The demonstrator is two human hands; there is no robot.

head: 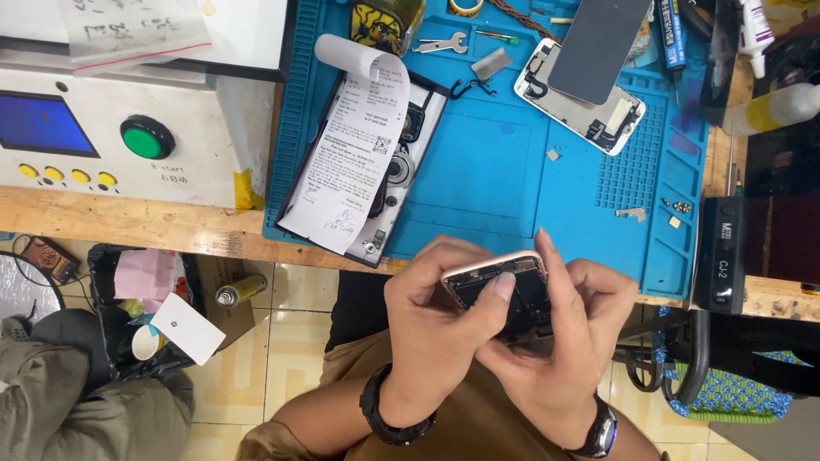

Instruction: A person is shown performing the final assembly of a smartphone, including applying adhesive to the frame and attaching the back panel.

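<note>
The head camera looks straight down on a person seated at a wooden bench, both hands held over the lap just below the edge of the blue silicone work mat (504, 179). Between them sits the opened rose-gold phone housing (504, 286), its dark inner parts facing up.

The left hand (436, 329) cups the housing from the left, fingers curled around its edge and the thumb (502, 288) laid flat across the internals, pressing down. The right hand (568, 329) supports it from the right and below, its fingers closed around the far side and its thumb raised along the right edge. Both hands are clamped on the housing; neither is spread.

On the mat above lies a second dismantled phone frame under a curled white paper receipt (354, 145), and further right a white opened phone body (581, 98) with a dark glass screen panel (598, 43) lying across it. A grey control box with a green round button (147, 138) stands at the left of the bench.

To do this step well, I judge the thumb's pressure should stay light and even, over one component at a time, with the right hand bracing the frame so it cannot twist. Holding it over the lap risks dropping small parts; working above the mat would be safer.
</note>
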